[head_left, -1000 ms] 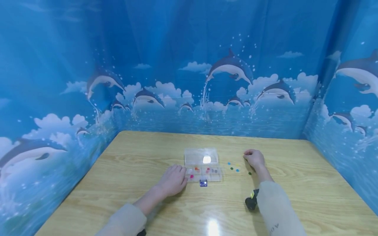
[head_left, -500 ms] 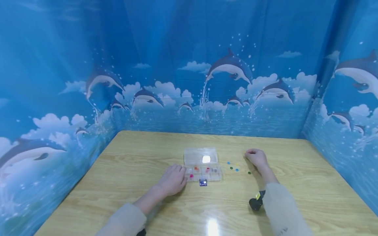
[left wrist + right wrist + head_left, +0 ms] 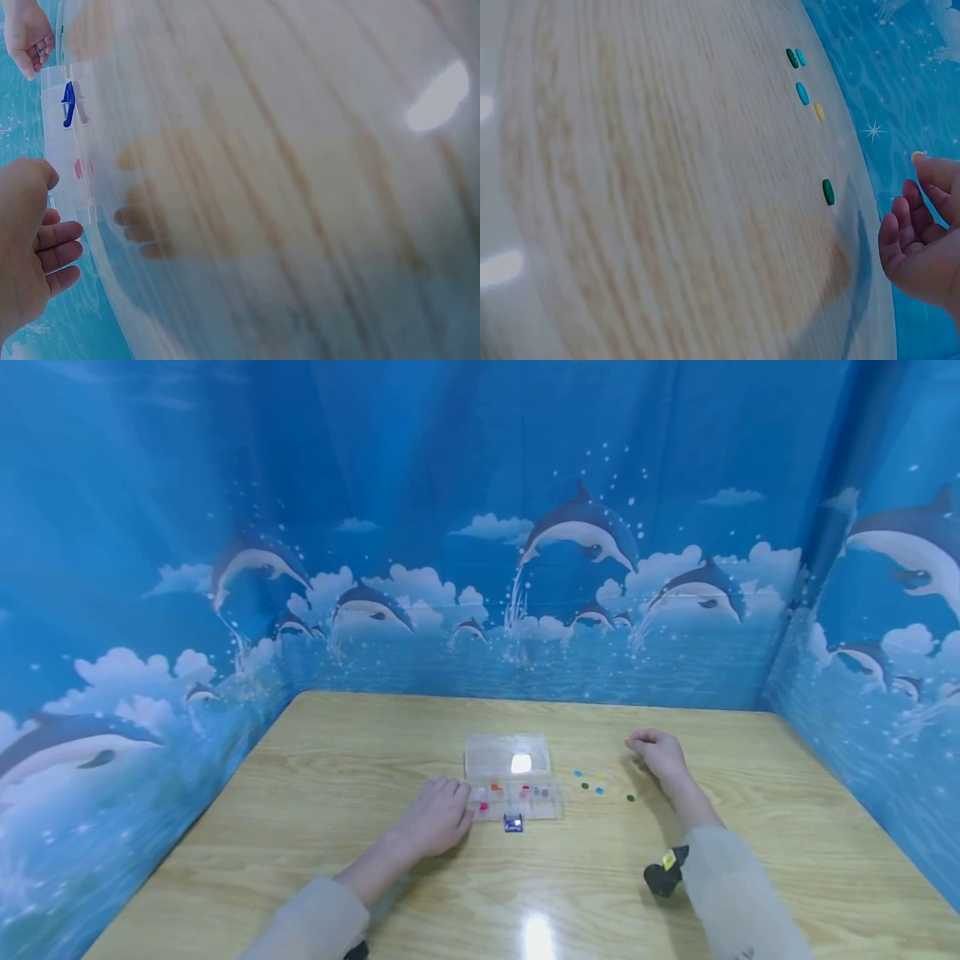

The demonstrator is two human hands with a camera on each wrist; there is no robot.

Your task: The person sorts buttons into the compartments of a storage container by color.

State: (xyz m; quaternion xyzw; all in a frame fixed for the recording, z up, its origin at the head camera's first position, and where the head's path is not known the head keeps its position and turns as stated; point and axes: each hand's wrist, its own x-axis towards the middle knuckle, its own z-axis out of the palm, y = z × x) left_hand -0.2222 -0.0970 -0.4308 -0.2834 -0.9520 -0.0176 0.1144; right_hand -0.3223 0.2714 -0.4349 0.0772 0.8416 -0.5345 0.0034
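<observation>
My left hand [image 3: 438, 817] holds the left edge of a clear plastic compartment box [image 3: 540, 810], thumb near its front corner. The box's lid [image 3: 491, 756] is folded back. A pink piece [image 3: 483, 807], an orange piece [image 3: 497, 787] and a few red and grey ones lie in its compartments. My right hand [image 3: 662, 756] is raised over the table to the right, pinching a small yellow disc [image 3: 916, 156] at thumb and fingertip; only its edge shows. Loose discs lie between: a dark green disc [image 3: 828, 192], a blue disc [image 3: 802, 93], a yellow disc [image 3: 819, 112] and others.
A blue latch [image 3: 513, 823] sticks out from the box's front side. The wood-grain table [image 3: 420, 735] ends at a blue dolphin-print curtain [image 3: 420, 543] behind and at both sides. A black wrist device [image 3: 664, 872] hangs below the right sleeve.
My right hand has lifted slightly and shifted a little right, away from the loose discs, with the yellow disc. My left hand stays at the box.
</observation>
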